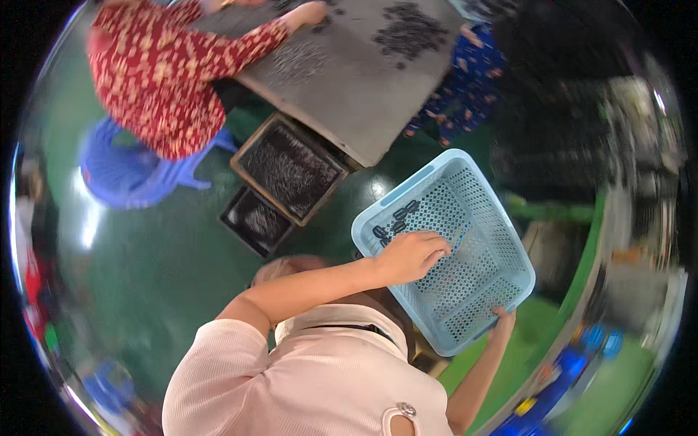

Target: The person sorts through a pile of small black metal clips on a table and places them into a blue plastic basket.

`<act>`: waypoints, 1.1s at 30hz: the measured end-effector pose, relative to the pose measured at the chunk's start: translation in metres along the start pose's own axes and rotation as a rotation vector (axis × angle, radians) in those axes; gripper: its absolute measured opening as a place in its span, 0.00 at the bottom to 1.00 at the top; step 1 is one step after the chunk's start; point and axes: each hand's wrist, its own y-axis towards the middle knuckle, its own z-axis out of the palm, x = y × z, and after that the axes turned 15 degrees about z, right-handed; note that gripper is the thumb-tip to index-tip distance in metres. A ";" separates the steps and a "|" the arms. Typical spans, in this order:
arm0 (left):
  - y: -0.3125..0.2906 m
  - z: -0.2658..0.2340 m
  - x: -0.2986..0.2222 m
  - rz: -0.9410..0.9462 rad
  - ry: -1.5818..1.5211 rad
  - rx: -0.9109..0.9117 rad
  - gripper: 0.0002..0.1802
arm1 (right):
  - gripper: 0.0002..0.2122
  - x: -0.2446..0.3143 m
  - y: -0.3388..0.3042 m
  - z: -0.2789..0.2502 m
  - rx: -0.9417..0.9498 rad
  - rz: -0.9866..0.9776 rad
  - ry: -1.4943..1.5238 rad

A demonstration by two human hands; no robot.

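A light blue perforated plastic basket [512, 251] is tilted in front of my body. My right hand [503, 320] grips its rim at the lower right. My left hand [413, 257] reaches over the near left side and hovers inside the basket, fingers curled together. Beside the fingertips is a thin, faint yellowish and blue streak, too blurred to name; whether the fingers hold it is hidden. Several small black loop-shaped parts [406, 211] lie in the basket's left end, just beyond my left hand.
A grey worktable [342, 87] bears scattered black pieces [411, 30]. A person in a red patterned top [156, 80] works there; another wears dark blue floral clothing [472, 65]. Two dark trays [291, 168] stand near the table's corner. A blue plastic chair [123, 171] is at left.
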 end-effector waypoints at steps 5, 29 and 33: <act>0.008 0.039 0.025 -0.265 -0.021 -0.240 0.07 | 0.28 0.093 0.121 0.046 0.264 -0.040 -0.321; -0.038 -0.010 0.057 -1.291 0.454 -1.012 0.21 | 0.20 0.162 0.103 0.632 1.285 -1.520 -1.016; -0.024 0.004 0.054 -1.390 0.339 -1.110 0.21 | 0.23 0.097 0.077 0.738 1.306 -1.737 -0.997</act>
